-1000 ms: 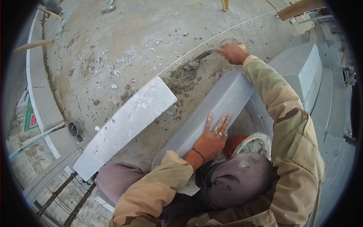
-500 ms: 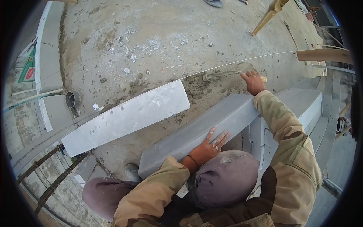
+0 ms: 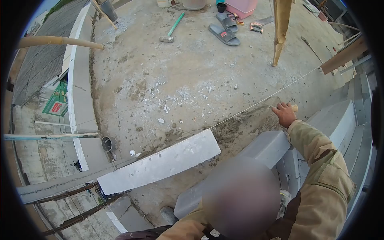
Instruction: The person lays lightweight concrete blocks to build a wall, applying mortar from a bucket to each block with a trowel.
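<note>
My right hand (image 3: 285, 115) is closed around a tool with a pale wooden handle (image 3: 295, 108); its working end is hard to make out. The hand is over a strip of wet mortar (image 3: 244, 128) on the floor. A long grey block (image 3: 267, 147) lies between me and the mortar, partly covered by a blurred round patch. My left sleeve (image 3: 188, 229) runs up to that patch, which hides my left hand. A long white block (image 3: 160, 167) lies to the left, its near-right end beside the mortar. A taut string (image 3: 262, 100) runs from its corner toward the upper right.
Grey blocks (image 3: 334, 120) stand at my right. A wooden post (image 3: 281, 36) rises ahead. A hammer (image 3: 171, 32), sandals (image 3: 225, 34), a handsaw (image 3: 257, 27) and a pink container (image 3: 242, 7) are farther off. A small bucket (image 3: 108, 144) sits near the left edge, beyond which lies a drop.
The view has tilted up, showing the hammer, sandals and containers. My right hand keeps its grip by the mortar. My left hand, earlier flat on the grey block, is now hidden.
</note>
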Demonstrator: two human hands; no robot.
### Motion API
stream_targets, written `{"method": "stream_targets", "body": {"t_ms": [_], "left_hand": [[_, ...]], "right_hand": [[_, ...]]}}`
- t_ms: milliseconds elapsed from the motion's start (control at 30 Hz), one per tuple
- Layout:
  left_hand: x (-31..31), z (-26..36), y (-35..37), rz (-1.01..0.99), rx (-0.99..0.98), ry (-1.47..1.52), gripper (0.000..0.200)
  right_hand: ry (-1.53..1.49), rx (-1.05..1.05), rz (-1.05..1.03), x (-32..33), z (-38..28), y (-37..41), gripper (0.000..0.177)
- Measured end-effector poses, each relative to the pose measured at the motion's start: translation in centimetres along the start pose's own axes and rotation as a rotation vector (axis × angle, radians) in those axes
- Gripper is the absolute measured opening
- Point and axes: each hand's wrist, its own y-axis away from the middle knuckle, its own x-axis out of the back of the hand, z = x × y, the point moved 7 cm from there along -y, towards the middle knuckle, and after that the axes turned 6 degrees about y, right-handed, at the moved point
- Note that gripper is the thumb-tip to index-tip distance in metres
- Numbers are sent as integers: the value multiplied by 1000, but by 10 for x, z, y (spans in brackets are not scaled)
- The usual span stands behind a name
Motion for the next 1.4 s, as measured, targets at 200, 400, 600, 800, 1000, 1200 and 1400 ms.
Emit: {"method": "stream_targets", "body": {"t_ms": [200,400,600,800,1000,1200,1400], "left_hand": [[-23,25,-3,12,-3,85,55],[-11,20,-1,110,5,100,49],[-9,19,1,155,22,146,48],[-9,19,0,162,32,101,48],[-8,18,1,167,35,36,48],[-3,15,1,107,31,28,47],[-1,21,-2,103,29,103,48]], "right_hand": [[-56,-6,-64,-6,12,-3,47],[-280,19,-323,-8,38,-32,41],[-196,-50,-343,-8,30,-54,61],[-122,-54,-348,-71,-7,-76,56],[-54,199,-268,-61,-47,-77,45],[54,-39,-364,-79,16,-73,43],[56,-20,-441,-55,49,-50,45]]}}
